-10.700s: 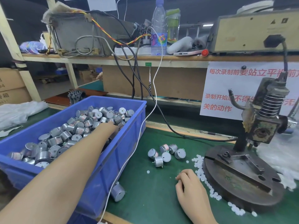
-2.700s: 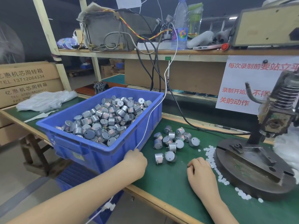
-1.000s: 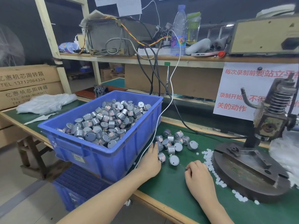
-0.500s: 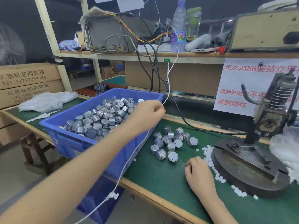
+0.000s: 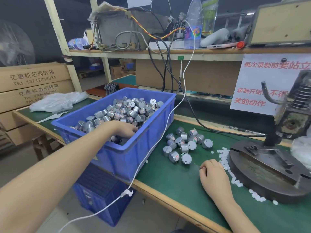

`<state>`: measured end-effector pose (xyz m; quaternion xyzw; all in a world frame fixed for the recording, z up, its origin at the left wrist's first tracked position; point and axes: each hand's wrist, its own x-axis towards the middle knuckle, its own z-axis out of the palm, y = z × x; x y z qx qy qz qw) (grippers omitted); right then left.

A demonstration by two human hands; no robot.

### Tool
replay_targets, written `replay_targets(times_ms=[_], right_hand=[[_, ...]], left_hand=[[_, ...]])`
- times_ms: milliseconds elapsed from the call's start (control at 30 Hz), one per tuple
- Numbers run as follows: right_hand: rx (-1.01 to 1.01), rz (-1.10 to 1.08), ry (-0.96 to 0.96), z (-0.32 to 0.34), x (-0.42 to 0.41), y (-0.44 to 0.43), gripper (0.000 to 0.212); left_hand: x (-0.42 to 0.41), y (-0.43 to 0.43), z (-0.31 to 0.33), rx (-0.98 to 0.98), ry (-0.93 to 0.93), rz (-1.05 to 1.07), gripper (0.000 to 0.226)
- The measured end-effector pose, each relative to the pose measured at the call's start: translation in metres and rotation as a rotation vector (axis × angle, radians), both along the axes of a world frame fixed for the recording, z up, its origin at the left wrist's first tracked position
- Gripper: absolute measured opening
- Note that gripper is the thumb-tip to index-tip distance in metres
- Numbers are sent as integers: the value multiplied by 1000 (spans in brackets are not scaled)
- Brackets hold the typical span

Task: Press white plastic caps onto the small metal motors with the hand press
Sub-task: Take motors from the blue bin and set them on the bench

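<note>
L hand [image 5: 125, 130] fwd, palm down; R hand [image 5: 212, 174] curled.

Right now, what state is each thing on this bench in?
Blue bin, heaped with motors.
Left hand, inside bin, fingers among motors.
Right hand, curled, resting on mat.
Loose motors, clustered on mat.
Hand press, no motor loaded.
White caps, scattered beside its base.

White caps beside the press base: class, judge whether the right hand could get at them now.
Probably yes: the right hand rests on the mat close beside the white caps, nothing lying between.
</note>
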<state>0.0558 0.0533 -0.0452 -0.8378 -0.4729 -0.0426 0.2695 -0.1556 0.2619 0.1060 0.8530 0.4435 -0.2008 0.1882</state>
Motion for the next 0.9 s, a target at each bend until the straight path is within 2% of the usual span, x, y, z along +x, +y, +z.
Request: replay_targets(times_ms=[200, 300, 433, 600, 767, 900], right_hand=[[-9, -1, 6, 0, 1, 0, 17], [-4, 3, 2, -1, 1, 0, 17], [-1, 0, 1, -1, 1, 1, 17], [1, -6, 2, 0, -1, 0, 16], [-5, -3, -2, 0, -1, -1, 17], [-11, -11, -3, 1, -1, -1, 17]], left_hand=[[-1, -13, 14, -151, 1, 39, 15], [-4, -14, 19, -195, -5, 46, 26], [-12, -9, 19, -125, 135, 31, 47], [-11, -11, 17, -81, 159, -39, 30], [-14, -13, 15, -94, 202, -142, 33], [-12, -12, 14, -85, 220, -147, 25]])
